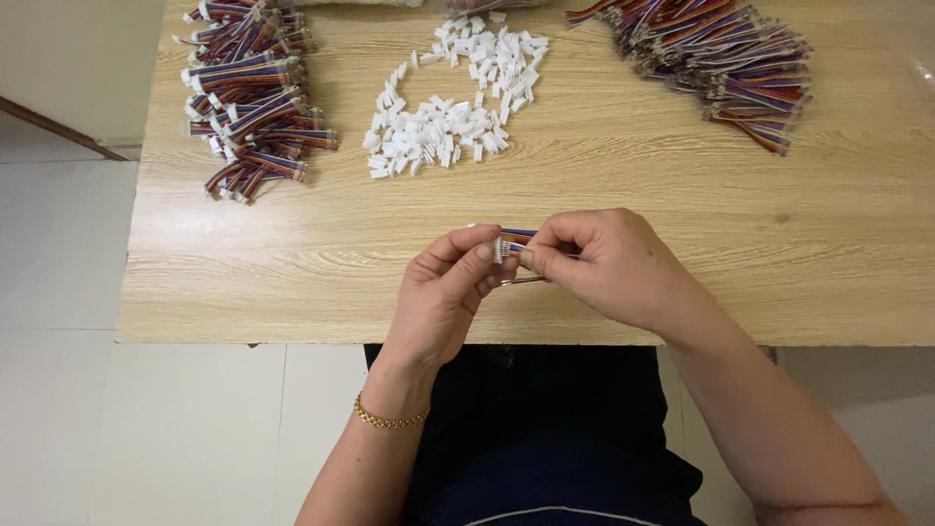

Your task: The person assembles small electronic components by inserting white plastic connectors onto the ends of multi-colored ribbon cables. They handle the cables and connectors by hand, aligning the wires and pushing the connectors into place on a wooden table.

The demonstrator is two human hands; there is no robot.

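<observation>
My left hand [445,292] pinches a small white plastic connector [500,249] between thumb and fingertips, just above the near edge of the wooden table [623,175]. My right hand [602,265] grips a short multicoloured ribbon cable [517,237], with its end meeting the connector. The two hands touch at the fingertips. Most of the cable is hidden inside my right fist. A gold bracelet [390,419] circles my left wrist.
A pile of white connectors [453,107] lies at the table's middle back. Bundles of multicoloured cables with connectors [251,93] sit at the back left. Another heap of cables [721,58] lies at the back right. White floor tiles [68,292] show at left.
</observation>
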